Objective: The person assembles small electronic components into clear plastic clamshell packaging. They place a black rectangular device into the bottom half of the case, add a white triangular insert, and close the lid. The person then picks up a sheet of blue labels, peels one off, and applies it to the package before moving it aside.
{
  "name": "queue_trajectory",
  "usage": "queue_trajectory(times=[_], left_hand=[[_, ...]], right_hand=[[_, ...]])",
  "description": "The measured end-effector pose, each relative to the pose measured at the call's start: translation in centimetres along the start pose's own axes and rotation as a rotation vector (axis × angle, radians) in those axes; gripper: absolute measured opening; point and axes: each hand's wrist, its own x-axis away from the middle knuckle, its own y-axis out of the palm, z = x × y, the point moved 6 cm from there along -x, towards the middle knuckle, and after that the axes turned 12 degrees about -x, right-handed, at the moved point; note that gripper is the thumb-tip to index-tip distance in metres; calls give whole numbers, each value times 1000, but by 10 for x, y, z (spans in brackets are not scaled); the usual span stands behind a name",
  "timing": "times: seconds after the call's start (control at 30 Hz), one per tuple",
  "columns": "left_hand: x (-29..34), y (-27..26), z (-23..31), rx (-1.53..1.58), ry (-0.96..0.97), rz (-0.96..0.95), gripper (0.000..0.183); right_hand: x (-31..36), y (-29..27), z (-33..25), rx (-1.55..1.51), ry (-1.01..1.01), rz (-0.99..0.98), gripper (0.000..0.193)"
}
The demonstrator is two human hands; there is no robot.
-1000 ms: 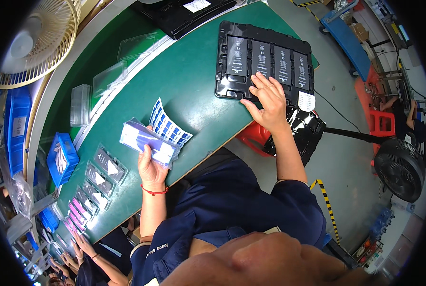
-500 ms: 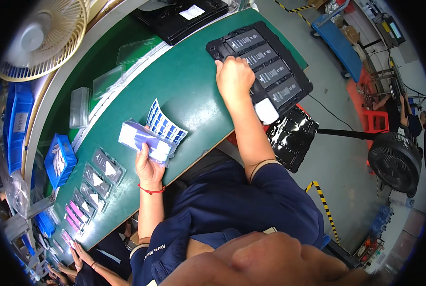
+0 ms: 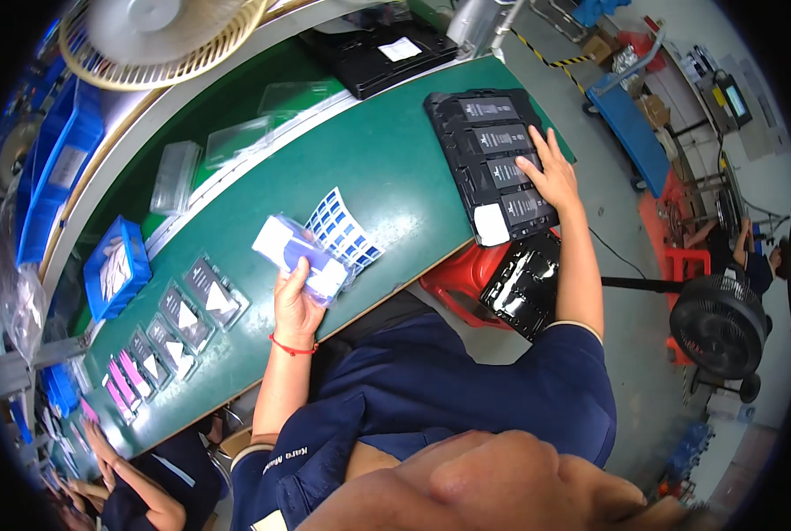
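Observation:
My left hand [image 3: 297, 305] grips a stack of clear plastic packs [image 3: 300, 258], purple-blue and white, with the thumb on top. A sheet of blue-and-white stickers [image 3: 344, 228] stands out beside the packs; whether my fingers hold it too is hidden. My right hand [image 3: 552, 180] lies with spread fingers over the right side of a black tray [image 3: 466, 184], touching or just above it. Several flat black batteries [image 3: 502, 139] lie in rows in that tray. A white rounded piece [image 3: 491, 225] sits at its near left corner.
Packed batteries [image 3: 183, 317] with white triangles line the green table [image 3: 387, 146] at left, near a blue bin [image 3: 117, 270]. Clear boxes [image 3: 176, 177] stand behind. A red stool [image 3: 462, 288] with a black tray [image 3: 524, 285] is beside the table. A co-worker's hands [image 3: 103, 451] work lower left.
My right hand has gone from the black tray's left edge to its right side, its fingers now spread. The tray has turned slightly. My left hand still holds the packs; the view has shifted.

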Motion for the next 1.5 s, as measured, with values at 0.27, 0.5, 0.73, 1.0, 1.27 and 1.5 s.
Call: queue_trajectory(times=[0.27,0.5,0.73,1.0,1.27,1.5], left_hand=[[0,-2,-3,22,-56,-32,41],[-2,1,-1,24,-39,-48,39],[-1,-3,-3,-4,6,0,45],[-3,-6,-9,28,79,-33,56],[4,-12,20,-292,350,46,67],[10,-37,51,-1183,517,504,84]], right_hand=[[51,26,-19,35,694,295,86],[75,27,-118,-28,245,6,95],[49,67,-144,251,106,81,84],[29,72,-180,52,-277,600,58],[68,162,-304,-1626,-90,-803,65],[63,191,-328,-1376,-110,-930,73]])
